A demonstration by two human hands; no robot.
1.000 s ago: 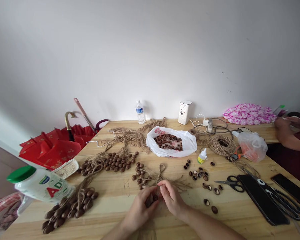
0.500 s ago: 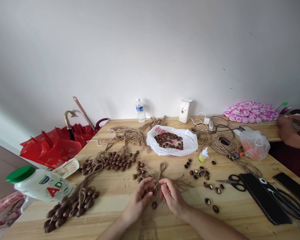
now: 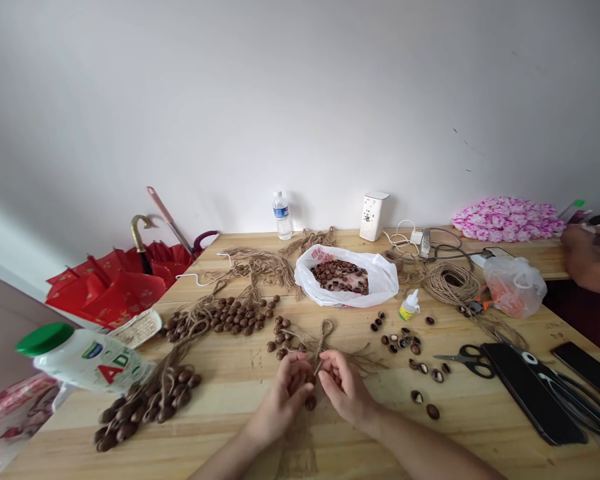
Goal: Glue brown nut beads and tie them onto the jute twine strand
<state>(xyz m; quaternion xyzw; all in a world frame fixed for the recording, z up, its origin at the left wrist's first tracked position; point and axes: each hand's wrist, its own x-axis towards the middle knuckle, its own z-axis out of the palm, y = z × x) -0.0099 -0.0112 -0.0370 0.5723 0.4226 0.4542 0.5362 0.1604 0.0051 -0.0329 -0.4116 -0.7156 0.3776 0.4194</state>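
A looped, knotted jute twine (image 3: 325, 332) lies at the table's middle with loose strands fanned to the right. My left hand (image 3: 291, 393) is curled at its near end, thumb and fingers together on a strand. Facing it, my right hand (image 3: 346, 389) is pinched closed on the twine close to the knot. A brown nut shell (image 3: 311, 403) sits just below my left fingertips, between the hands. The strand ends inside the fingers are hidden. More brown shells (image 3: 282, 333) attached to twine lie just beyond my left hand.
A white plastic bag (image 3: 347, 293) of shells stands ahead. Right are a glue bottle (image 3: 409, 306), loose half shells (image 3: 404, 341), scissors (image 3: 466, 361), a black phone (image 3: 533, 393) and a twine coil (image 3: 451, 283). A green-lidded jar (image 3: 85, 357) lies left. Another person's hand (image 3: 577, 248) is far right.
The view has shifted slightly, so everything sits a little higher and further right. Both hands stay at the twine, with only small finger movements.
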